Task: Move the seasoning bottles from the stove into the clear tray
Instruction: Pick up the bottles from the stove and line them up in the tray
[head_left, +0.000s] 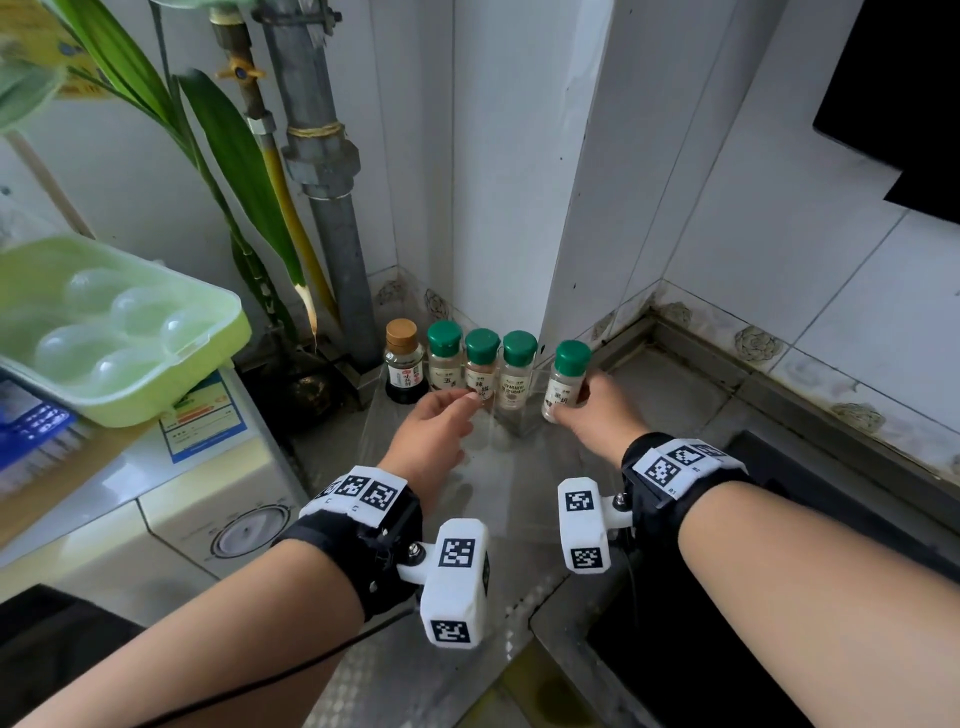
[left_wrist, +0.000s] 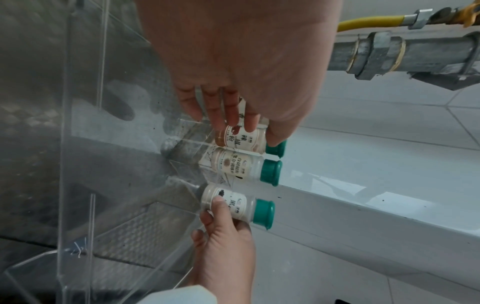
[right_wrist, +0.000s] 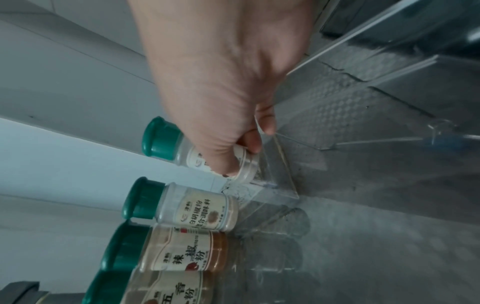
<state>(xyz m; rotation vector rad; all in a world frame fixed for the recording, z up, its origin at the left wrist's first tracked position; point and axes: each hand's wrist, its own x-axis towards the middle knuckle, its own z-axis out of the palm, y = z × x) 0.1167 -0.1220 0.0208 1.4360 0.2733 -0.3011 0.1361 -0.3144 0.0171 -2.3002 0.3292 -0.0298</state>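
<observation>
- Right hand: fingers and thumb curled round the lower body of a green-capped seasoning bottle, held upright at the far right corner of the clear tray; the right wrist view shows the bottle's base at the tray's corner wall, but whether it rests on the tray floor cannot be told.
- Left hand: fingers extended and relaxed, fingertips touching the label of the chili powder bottle; nothing is gripped.
- Clear tray: a transparent, walled container standing on the metal counter against the tiled wall.
- Row at the tray's far end, left to right: a dark sauce bottle with a tan cap, the five-spice bottle, the chili powder bottle, the white pepper bottle, all upright and close side by side, the last three touching or nearly so. Whether the sauce bottle stands inside the tray cannot be told.
- Surroundings: grey pipe and yellow hose behind the row; green egg tray on an appliance at left.
</observation>
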